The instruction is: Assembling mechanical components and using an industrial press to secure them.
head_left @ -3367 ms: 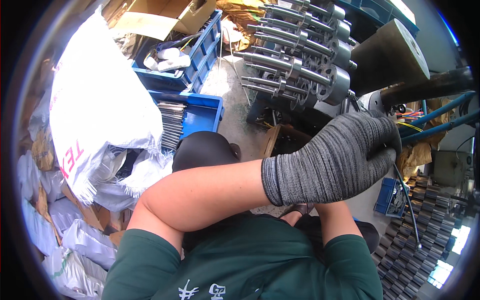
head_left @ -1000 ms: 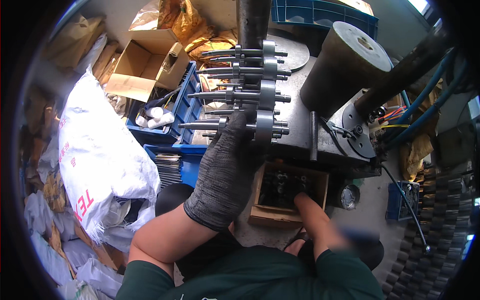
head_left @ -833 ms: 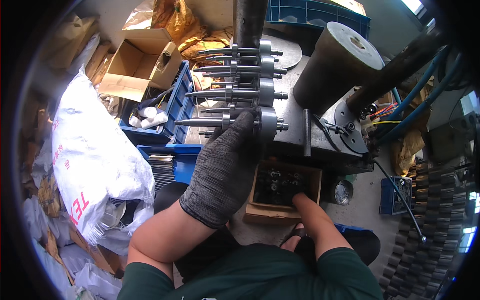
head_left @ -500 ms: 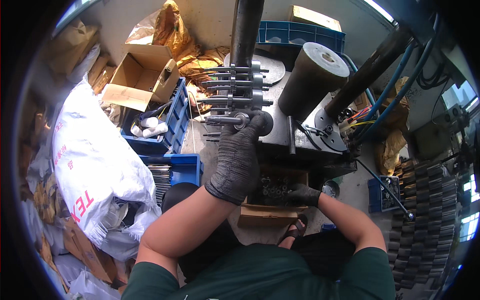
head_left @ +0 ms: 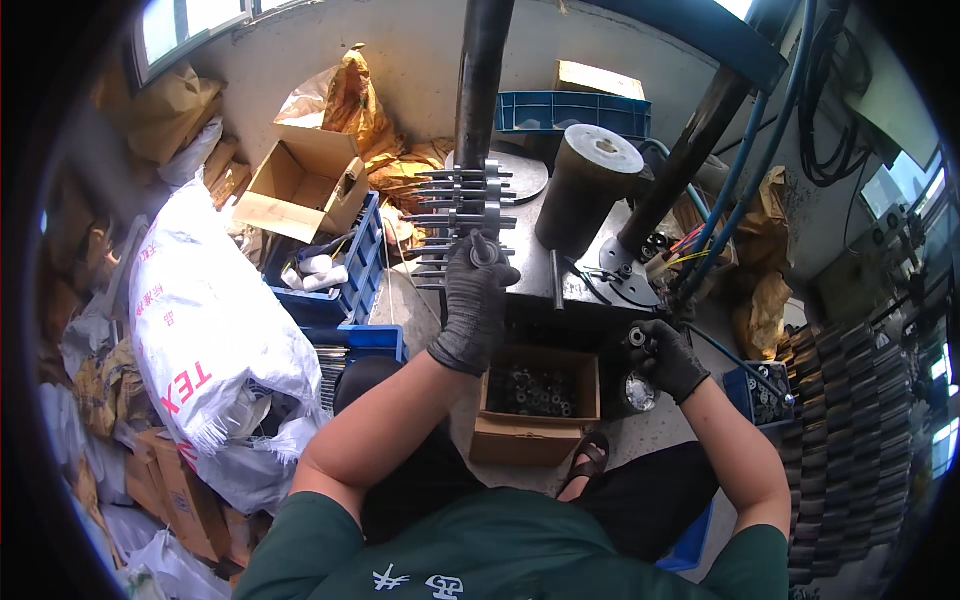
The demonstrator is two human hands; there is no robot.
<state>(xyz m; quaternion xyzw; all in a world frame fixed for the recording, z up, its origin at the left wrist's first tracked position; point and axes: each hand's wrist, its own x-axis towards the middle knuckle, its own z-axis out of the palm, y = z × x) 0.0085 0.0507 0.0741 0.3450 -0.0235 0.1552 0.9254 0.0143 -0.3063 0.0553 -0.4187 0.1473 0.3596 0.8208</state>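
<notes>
My left hand (head_left: 472, 305), in a dark grey glove, is closed around a metal shaft (head_left: 484, 252) with a round collar, its end facing up. Just beyond it, several similar metal shafts with collars (head_left: 462, 217) lie crosswise in a row at the left edge of the machine table (head_left: 522, 278). My right hand (head_left: 674, 362), gloved too, pinches a small metal ring (head_left: 637, 337) between its fingertips. That hand is over a round container with shiny contents (head_left: 640, 391). Left of it, a cardboard box (head_left: 528, 440) on the floor holds many small dark metal rings (head_left: 540, 392).
A thick steel cylinder (head_left: 585, 195) and a short upright rod (head_left: 558, 280) stand on the machine table. Blue hoses (head_left: 735, 180) hang at the right. Blue crates (head_left: 370, 260), an open carton (head_left: 290, 190) and a white sack (head_left: 215, 310) crowd the left.
My right hand has risen out of the cardboard box and moved right, now with a ring in its fingers. My left hand has tipped its shaft from lying sideways to end-up.
</notes>
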